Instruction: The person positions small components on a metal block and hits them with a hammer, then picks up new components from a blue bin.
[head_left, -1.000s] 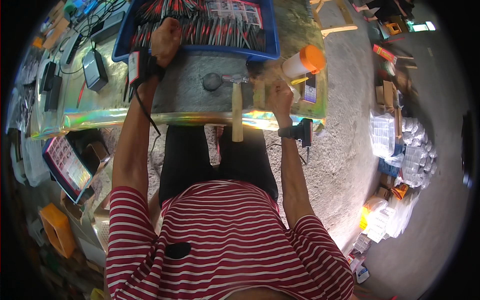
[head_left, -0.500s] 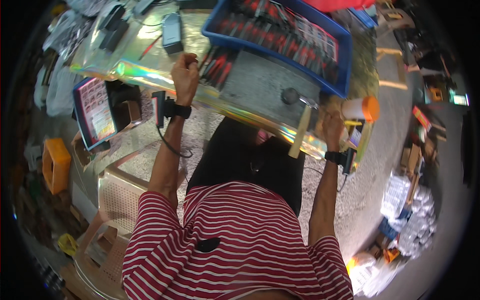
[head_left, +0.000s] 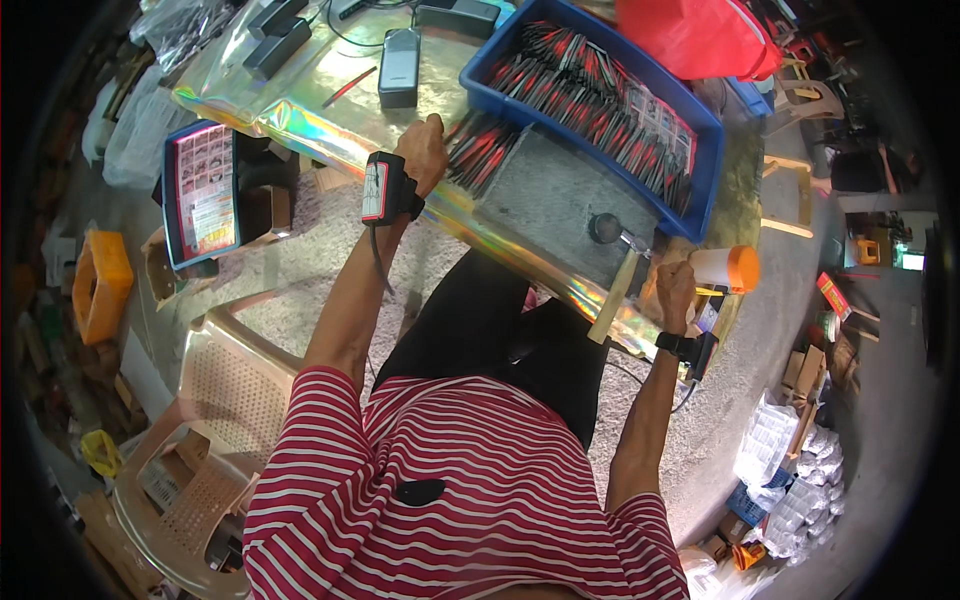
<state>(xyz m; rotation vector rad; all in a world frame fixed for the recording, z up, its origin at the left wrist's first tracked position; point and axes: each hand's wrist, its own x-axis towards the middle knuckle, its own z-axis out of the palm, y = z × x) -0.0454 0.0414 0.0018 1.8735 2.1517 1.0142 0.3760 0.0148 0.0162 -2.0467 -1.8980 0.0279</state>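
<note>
L hand [head_left: 424, 157] is sitting w/ fingers curled, blk/red pieces [head_left: 482, 158] lying close at 3 o'clock; R hand [head_left: 676, 290] is likewise curled, hammer [head_left: 615, 297] lying at 9; can't tell if either's gripping.

A grey floor [head_left: 870, 430] spreads beneath and to the right of the surface [head_left: 240, 85], whose glossy cover [head_left: 310, 128] throws back rainbow-coloured light along its near edge. A beige plastic chair [head_left: 238, 385] stands at the lower left, a wooden frame [head_left: 788, 228] at the right.
</note>
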